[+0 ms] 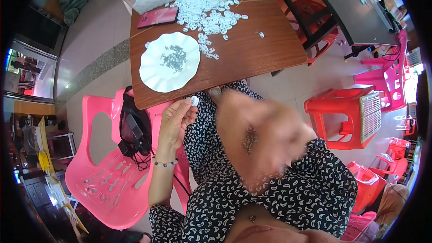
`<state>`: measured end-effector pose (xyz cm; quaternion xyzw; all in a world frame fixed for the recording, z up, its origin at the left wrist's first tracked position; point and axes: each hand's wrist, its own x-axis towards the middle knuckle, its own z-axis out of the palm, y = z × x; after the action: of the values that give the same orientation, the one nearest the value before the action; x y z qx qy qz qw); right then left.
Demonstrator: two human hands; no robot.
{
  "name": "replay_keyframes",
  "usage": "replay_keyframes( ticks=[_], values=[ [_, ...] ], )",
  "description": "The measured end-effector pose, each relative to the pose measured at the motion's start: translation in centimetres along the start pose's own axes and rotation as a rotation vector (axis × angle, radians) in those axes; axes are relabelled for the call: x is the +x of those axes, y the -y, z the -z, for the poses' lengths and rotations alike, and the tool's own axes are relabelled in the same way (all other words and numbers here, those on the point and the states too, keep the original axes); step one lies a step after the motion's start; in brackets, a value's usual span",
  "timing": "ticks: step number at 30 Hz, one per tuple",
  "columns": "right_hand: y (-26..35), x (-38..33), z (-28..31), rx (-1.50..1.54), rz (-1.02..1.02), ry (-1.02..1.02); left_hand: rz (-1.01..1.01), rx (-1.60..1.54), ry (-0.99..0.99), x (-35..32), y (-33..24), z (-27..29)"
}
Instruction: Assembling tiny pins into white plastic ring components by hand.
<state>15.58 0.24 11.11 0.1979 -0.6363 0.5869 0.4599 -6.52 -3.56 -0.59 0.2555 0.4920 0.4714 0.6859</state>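
My left hand (pixel 173 123) is closed in a pinch between thumb and fingers on a small white plastic piece (pixel 195 101), just off the table's near edge. My right hand (pixel 274 130) is raised close to the camera and badly smeared by motion, so its fingers cannot be made out. A scalloped white plate (pixel 150 75) sits near the table's left side, bearing a heap of small grey metal pins or screws (pixel 174 58). Behind it, many loose white oval pieces with holes (pixel 202 6) are spread across the table. One lone white piece (pixel 262 34) lies farther right.
On the brown wooden table (pixel 252 56) a pink-red phone (pixel 157 17) lies beside the pile. Two clear bins (pixel 130 0) of white parts stand at the back. A pink chair (pixel 90 180) holding a black bag (pixel 135 126) is at left; a red stool (pixel 335 108) stands right.
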Motion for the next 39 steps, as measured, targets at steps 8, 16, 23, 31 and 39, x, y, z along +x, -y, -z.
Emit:
replay_keyframes(
  ticks=[8,16,23,31,39],
  values=[
    [-6.2,-5.5,2.2,-0.743,-0.81,-0.309,-0.011,0.027,0.048,-0.8,-0.5,-1.0],
    [-7.0,-5.4,2.5,-0.66,-0.828,-0.337,-0.021,0.07,0.055,-0.1,-1.0,-1.3],
    [-5.9,-4.4,9.4,-0.911,-0.674,-0.43,-0.022,0.063,0.057,-0.2,-1.2,-1.0],
    [-1.5,2.3,31.8,-1.75,-0.562,-0.76,-0.03,0.009,0.023,-0.9,-0.8,0.8],
    [-2.5,3.5,39.1,-2.063,-1.012,-0.81,-0.037,-0.013,-0.051,-1.4,-0.4,2.5]
  ],
)
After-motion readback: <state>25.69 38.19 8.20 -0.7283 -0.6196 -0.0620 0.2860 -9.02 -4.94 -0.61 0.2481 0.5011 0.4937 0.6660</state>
